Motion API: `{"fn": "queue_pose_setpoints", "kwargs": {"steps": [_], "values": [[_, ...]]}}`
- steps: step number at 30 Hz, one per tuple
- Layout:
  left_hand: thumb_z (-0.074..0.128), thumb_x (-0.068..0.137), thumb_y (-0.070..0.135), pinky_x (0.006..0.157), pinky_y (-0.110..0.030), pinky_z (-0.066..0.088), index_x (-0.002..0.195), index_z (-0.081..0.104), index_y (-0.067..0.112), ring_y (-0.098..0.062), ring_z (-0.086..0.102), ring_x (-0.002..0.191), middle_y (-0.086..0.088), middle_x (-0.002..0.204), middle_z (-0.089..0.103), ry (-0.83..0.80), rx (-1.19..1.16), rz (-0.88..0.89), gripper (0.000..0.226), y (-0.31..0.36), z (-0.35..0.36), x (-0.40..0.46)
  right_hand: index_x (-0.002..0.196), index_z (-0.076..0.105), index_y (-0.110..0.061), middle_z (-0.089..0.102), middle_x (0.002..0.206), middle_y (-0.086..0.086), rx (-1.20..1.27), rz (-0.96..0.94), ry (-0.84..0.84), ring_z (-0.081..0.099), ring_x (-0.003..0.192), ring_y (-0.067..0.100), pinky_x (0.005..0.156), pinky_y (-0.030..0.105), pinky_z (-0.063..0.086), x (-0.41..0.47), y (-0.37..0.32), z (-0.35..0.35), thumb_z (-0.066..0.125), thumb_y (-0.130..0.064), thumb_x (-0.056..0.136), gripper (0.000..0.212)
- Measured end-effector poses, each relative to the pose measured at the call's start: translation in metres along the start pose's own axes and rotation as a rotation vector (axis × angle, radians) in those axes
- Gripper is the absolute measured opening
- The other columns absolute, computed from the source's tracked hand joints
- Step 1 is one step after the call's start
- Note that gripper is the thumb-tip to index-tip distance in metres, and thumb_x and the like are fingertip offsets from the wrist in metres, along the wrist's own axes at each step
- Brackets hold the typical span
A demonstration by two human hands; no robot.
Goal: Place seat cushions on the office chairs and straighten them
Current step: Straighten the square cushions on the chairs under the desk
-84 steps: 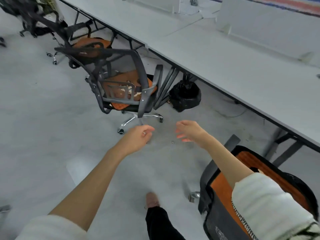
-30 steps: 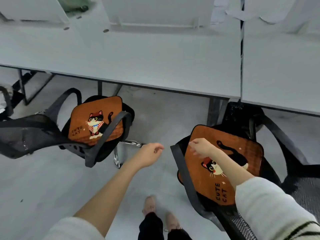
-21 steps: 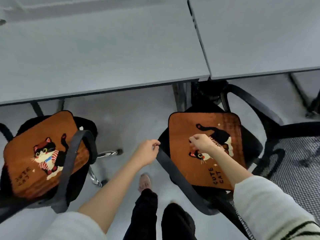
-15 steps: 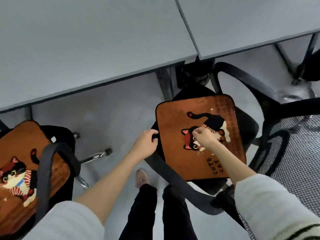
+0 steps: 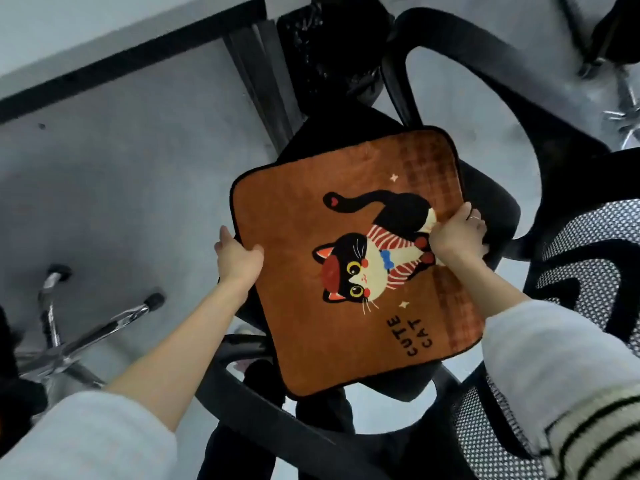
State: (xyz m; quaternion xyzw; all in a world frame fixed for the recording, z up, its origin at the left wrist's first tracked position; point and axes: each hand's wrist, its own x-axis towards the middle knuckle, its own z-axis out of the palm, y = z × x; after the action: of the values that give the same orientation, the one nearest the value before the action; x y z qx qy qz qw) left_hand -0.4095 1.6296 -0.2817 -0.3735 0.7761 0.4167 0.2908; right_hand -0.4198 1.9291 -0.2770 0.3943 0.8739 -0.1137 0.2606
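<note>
An orange seat cushion [image 5: 311,271], printed with a black cat and the words "CUTE CAT", is shown from above, lying over the black seat of an office chair [image 5: 491,209]. The cushion is turned at an angle to the seat, so that parts of the black seat are exposed at the far and right sides. The left edge of the cushion is grasped by the left hand [image 5: 239,261], the thumb laid on the orange top and the fingers wrapped around the edge. The right edge is grasped by the right hand [image 5: 453,233], the fingers curled over the rim next to the cat's body; a ring is worn on one finger. Both forearms are bare, with pale sleeves pushed back toward the elbows. The chair's mesh back [image 5: 588,278] is seen at the right, and a curved black armrest [image 5: 263,407] passes beneath the near corner of the cushion. A grey desk [image 5: 104,15] with a dark edge is seen at the upper left, and the chromed base of a second chair [image 5: 86,337] stands on the grey floor [image 5: 121,185] at the lower left.
</note>
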Motion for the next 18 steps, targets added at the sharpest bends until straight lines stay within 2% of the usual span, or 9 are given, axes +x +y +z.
{"fn": "queue_pose_setpoints", "kwargs": {"steps": [2, 5, 9, 12, 14, 16, 18], "values": [[0.046, 0.095, 0.015, 0.091, -0.037, 0.045, 0.149, 0.005, 0.014, -0.031, 0.05, 0.12, -0.013, 0.143, 0.038, 0.025, 0.083, 0.048, 0.068, 0.003, 0.009, 0.003, 0.148, 0.012, -0.004, 0.014, 0.153, 0.02, -0.013, -0.018, 0.038, 0.018, 0.139, 0.038, 0.11, 0.055, 0.024, 0.014, 0.002, -0.001, 0.037, -0.02, 0.095, 0.06], [0.038, 0.096, 0.009, 0.078, -0.036, 0.046, 0.146, 0.009, 0.01, -0.031, 0.058, 0.096, -0.014, 0.117, 0.057, 0.091, 0.143, 0.09, 0.059, 0.008, 0.015, -0.006, 0.135, 0.035, -0.002, 0.028, 0.145, 0.023, 0.052, 0.0, 0.117, 0.028, 0.132, 0.04, 0.103, 0.052, 0.032, 0.023, 0.002, -0.009, 0.041, -0.012, 0.092, 0.044], [0.035, 0.095, 0.006, 0.067, -0.036, 0.044, 0.142, 0.014, 0.009, -0.023, 0.053, 0.074, -0.007, 0.091, 0.056, 0.148, 0.153, 0.107, 0.051, 0.012, 0.011, -0.028, 0.131, 0.046, -0.005, 0.041, 0.134, 0.023, 0.212, -0.058, 0.157, 0.038, 0.125, 0.039, 0.101, 0.044, 0.035, 0.013, -0.001, -0.023, 0.038, -0.007, 0.091, 0.041], [0.036, 0.095, 0.009, 0.054, -0.032, 0.04, 0.132, 0.023, 0.008, -0.022, 0.052, 0.062, -0.007, 0.075, 0.053, 0.133, 0.237, 0.185, 0.039, 0.01, 0.008, -0.051, 0.128, 0.051, -0.008, 0.05, 0.127, 0.021, 0.263, -0.23, 0.194, 0.045, 0.118, 0.038, 0.098, 0.046, 0.04, -0.007, -0.009, -0.029, 0.037, -0.007, 0.092, 0.039], [0.039, 0.094, 0.009, 0.056, -0.033, 0.042, 0.122, 0.028, 0.007, -0.023, 0.054, 0.064, -0.007, 0.074, 0.053, 0.096, 0.233, 0.155, 0.031, 0.01, 0.008, -0.064, 0.128, 0.052, -0.009, 0.058, 0.12, 0.019, 0.225, -0.372, 0.207, 0.052, 0.112, 0.037, 0.096, 0.049, 0.043, -0.022, -0.019, -0.034, 0.039, -0.004, 0.093, 0.038], [0.043, 0.092, 0.01, 0.068, -0.039, 0.052, 0.112, 0.029, 0.011, -0.027, 0.058, 0.077, -0.01, 0.088, 0.055, 0.037, 0.181, 0.071, 0.024, 0.009, 0.006, -0.072, 0.128, 0.052, -0.011, 0.063, 0.116, 0.016, 0.151, -0.512, 0.258, 0.054, 0.111, 0.036, 0.095, 0.047, 0.041, -0.031, -0.034, -0.043, 0.041, -0.003, 0.093, 0.038], [0.046, 0.09, 0.012, 0.083, -0.044, 0.055, 0.114, 0.032, 0.009, -0.029, 0.059, 0.089, -0.012, 0.104, 0.054, 0.013, 0.086, -0.008, 0.027, 0.01, -0.003, -0.073, 0.13, 0.053, -0.013, 0.065, 0.116, 0.015, 0.081, -0.654, 0.295, 0.054, 0.113, 0.035, 0.095, 0.046, 0.038, -0.036, -0.057, -0.056, 0.042, -0.006, 0.094, 0.038]]}}
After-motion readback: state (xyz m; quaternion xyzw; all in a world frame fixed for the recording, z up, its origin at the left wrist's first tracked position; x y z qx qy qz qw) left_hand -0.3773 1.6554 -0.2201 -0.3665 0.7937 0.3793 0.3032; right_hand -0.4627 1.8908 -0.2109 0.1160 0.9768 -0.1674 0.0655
